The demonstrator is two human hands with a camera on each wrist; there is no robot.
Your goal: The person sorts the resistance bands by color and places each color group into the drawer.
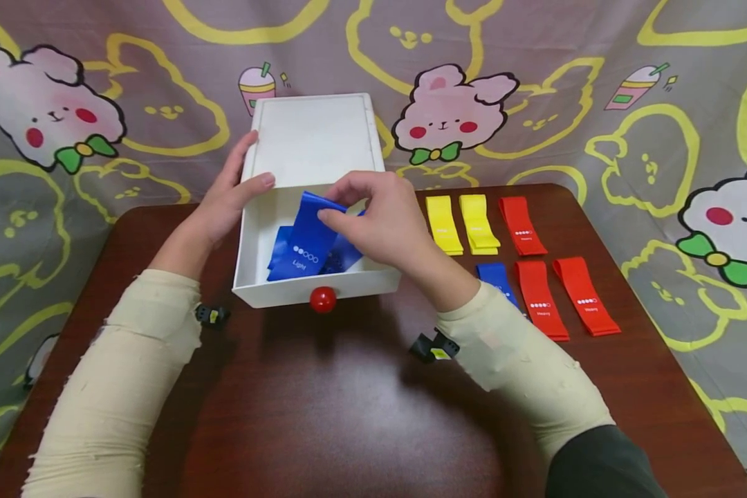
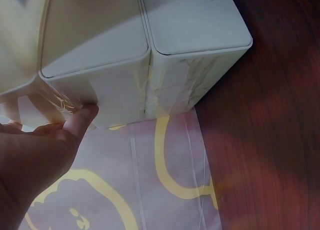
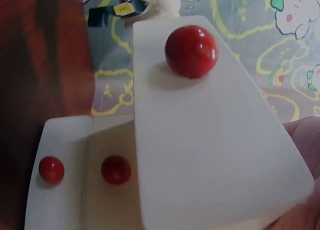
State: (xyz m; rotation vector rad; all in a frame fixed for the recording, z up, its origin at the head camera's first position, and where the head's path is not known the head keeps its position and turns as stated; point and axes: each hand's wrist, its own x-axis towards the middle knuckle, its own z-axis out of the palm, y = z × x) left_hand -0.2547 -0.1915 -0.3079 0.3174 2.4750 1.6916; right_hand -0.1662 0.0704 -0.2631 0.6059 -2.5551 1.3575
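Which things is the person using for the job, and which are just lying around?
In the job:
- blue "Light" resistance band, pinched by the right hand
- open drawer under it
- white drawer unit, touched by the left hand

Just lying there (maybe for later, I can't tell):
- two yellow bands
- three red "Heavy" bands
- another blue band

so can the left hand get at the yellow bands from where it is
Probably not directly: the left hand is at the left side of the white drawer unit, so that unit and the right hand lie between it and the yellow bands.
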